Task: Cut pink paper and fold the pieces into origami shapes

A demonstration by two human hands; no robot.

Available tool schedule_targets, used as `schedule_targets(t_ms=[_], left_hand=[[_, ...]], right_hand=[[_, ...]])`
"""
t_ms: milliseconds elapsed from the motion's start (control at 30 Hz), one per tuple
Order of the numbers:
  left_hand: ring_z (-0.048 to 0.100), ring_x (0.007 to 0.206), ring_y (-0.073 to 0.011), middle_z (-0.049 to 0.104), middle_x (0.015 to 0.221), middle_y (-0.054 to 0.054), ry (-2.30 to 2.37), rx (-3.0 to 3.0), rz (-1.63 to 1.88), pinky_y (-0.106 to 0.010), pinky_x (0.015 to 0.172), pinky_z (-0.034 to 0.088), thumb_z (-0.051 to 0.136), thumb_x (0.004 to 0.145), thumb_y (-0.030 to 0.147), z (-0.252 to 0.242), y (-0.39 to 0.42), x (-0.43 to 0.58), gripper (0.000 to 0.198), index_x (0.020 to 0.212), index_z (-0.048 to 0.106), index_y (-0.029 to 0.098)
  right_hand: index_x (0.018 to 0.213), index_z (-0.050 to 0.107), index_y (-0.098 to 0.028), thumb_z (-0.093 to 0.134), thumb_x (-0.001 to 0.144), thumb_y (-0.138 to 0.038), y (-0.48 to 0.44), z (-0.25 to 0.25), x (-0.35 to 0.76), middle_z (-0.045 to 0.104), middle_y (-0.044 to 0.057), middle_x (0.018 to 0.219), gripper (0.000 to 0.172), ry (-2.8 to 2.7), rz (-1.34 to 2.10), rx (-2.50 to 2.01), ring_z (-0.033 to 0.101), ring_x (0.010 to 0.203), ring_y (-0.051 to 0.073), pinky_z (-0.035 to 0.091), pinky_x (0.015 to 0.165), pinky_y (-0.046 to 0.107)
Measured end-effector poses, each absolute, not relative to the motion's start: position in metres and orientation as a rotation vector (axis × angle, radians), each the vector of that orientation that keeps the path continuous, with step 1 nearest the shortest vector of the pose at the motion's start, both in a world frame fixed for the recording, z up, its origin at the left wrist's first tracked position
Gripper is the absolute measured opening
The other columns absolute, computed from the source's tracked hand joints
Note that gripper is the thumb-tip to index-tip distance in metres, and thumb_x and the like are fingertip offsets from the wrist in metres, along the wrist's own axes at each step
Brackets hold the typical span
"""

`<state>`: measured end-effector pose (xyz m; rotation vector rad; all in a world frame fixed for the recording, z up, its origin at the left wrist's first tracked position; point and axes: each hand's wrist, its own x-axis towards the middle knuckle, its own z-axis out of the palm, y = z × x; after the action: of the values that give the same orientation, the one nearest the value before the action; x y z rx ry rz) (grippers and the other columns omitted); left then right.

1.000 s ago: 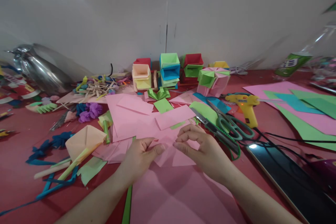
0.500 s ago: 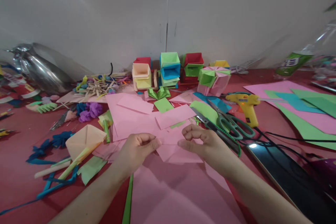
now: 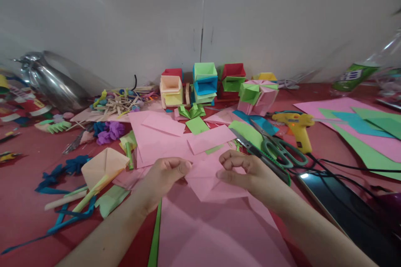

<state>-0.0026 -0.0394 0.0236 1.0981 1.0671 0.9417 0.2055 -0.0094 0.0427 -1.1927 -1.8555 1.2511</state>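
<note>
Holding folded paper [image 3: 202, 187] with left hand [image 3: 163, 176] and right hand [image 3: 247, 172] — over a pink sheet [image 3: 219, 235], near green-handled scissors [image 3: 270, 137].

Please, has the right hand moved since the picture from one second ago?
Yes, slightly to the right: the right hand is now closer to the handles of the green-handled scissors, which lie still on the table.

No readable text. White lettering on green label [image 3: 360, 76], upper right of frame: too blurred. Marking on yellow glue gun [image 3: 298, 124], right of centre: too small.
</note>
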Motion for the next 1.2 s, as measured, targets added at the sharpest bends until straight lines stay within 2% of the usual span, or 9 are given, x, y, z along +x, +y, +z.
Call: schedule_targets(t_ms=[100, 200, 500, 633, 700, 900, 967, 1100, 1200], left_hand=[[0.028, 0.054, -0.0087, 0.032, 0.056, 0.005, 1.076, 1.183, 0.88, -0.021, 0.051, 0.024, 0.057, 0.079, 0.042, 0.023, -0.042, -0.001, 0.038, 0.055, 0.048, 0.015], [0.022, 0.055, -0.0093, 0.026, 0.056, 0.006, 1.093, 1.201, 0.849, -0.023, 0.051, 0.019, 0.057, 0.079, 0.042, 0.022, -0.044, 0.001, 0.041, 0.051, 0.044, 0.015], [0.022, 0.055, -0.0094, 0.026, 0.056, 0.006, 1.182, 1.195, 0.934, -0.023, 0.05, 0.018, 0.059, 0.078, 0.04, 0.019, -0.045, 0.002, 0.034, 0.057, 0.055, 0.014], [0.028, 0.055, -0.0087, 0.036, 0.058, 0.005, 1.081, 1.196, 0.843, -0.022, 0.049, 0.022, 0.065, 0.073, 0.04, 0.019, -0.045, 0.002, 0.029, 0.063, 0.058, 0.013], [0.028, 0.053, -0.0081, 0.037, 0.058, 0.005, 1.082, 1.201, 0.794, -0.021, 0.048, 0.022, 0.066, 0.071, 0.043, 0.017, -0.045, 0.002, 0.031, 0.065, 0.058, 0.013], [0.02, 0.049, -0.0069, 0.024, 0.053, 0.008, 1.28, 1.242, 0.863, -0.02, 0.045, 0.017, 0.064, 0.071, 0.046, 0.019, -0.046, 0.004, 0.041, 0.052, 0.046, 0.015], [0.024, 0.047, -0.0064, 0.028, 0.051, 0.008, 1.253, 1.187, 0.875, -0.019, 0.044, 0.02, 0.067, 0.07, 0.044, 0.021, -0.046, 0.005, 0.037, 0.055, 0.049, 0.015], [0.043, 0.051, -0.0086, 0.051, 0.059, 0.004, 1.105, 1.109, 0.849, -0.019, 0.049, 0.034, 0.071, 0.067, 0.039, 0.018, -0.048, 0.008, 0.027, 0.077, 0.062, 0.015], [0.039, 0.049, -0.007, 0.05, 0.057, 0.005, 1.206, 1.181, 0.844, -0.018, 0.046, 0.032, 0.069, 0.068, 0.039, 0.015, -0.05, 0.01, 0.026, 0.07, 0.062, 0.014]], right_hand=[[0.053, 0.053, -0.019, 0.065, 0.071, -0.024, -0.013, 0.043, 0.203, 0.052, 0.0, 0.077, 0.022, -1.947, 1.245, -1.153, 0.053, 0.075, 0.016, 0.041, 0.073, 0.03], [0.056, 0.055, -0.019, 0.065, 0.071, -0.025, -0.014, 0.043, 0.202, 0.053, 0.001, 0.081, 0.02, -1.983, 1.221, -1.139, 0.053, 0.077, 0.016, 0.04, 0.075, 0.03], [0.055, 0.053, -0.018, 0.065, 0.071, -0.025, -0.016, 0.048, 0.201, 0.052, 0.0, 0.081, 0.021, -1.976, 1.204, -1.157, 0.051, 0.078, 0.016, 0.037, 0.076, 0.03], [0.053, 0.053, -0.018, 0.065, 0.07, -0.024, -0.017, 0.048, 0.2, 0.053, 0.001, 0.079, 0.022, -1.99, 1.181, -1.18, 0.052, 0.078, 0.016, 0.038, 0.074, 0.03], [0.053, 0.053, -0.018, 0.065, 0.071, -0.024, -0.017, 0.046, 0.199, 0.054, 0.001, 0.08, 0.022, -2.01, 1.164, -1.167, 0.053, 0.079, 0.017, 0.038, 0.074, 0.03], [0.064, 0.06, -0.019, 0.06, 0.076, -0.026, -0.017, 0.043, 0.198, 0.056, 0.001, 0.082, 0.014, -2.005, 1.136, -1.128, 0.053, 0.08, 0.016, 0.038, 0.076, 0.029], [0.064, 0.058, -0.019, 0.062, 0.075, -0.025, -0.017, 0.043, 0.199, 0.056, 0.001, 0.082, 0.013, -1.984, 1.118, -1.123, 0.053, 0.08, 0.016, 0.038, 0.076, 0.029], [0.06, 0.055, -0.019, 0.062, 0.074, -0.021, -0.019, 0.044, 0.198, 0.055, 0.0, 0.081, 0.017, -2.03, 1.084, -1.109, 0.053, 0.081, 0.015, 0.037, 0.077, 0.028], [0.061, 0.055, -0.019, 0.062, 0.075, -0.021, -0.021, 0.042, 0.196, 0.055, 0.001, 0.083, 0.015, -2.067, 1.071, -1.081, 0.053, 0.081, 0.015, 0.038, 0.077, 0.028]])
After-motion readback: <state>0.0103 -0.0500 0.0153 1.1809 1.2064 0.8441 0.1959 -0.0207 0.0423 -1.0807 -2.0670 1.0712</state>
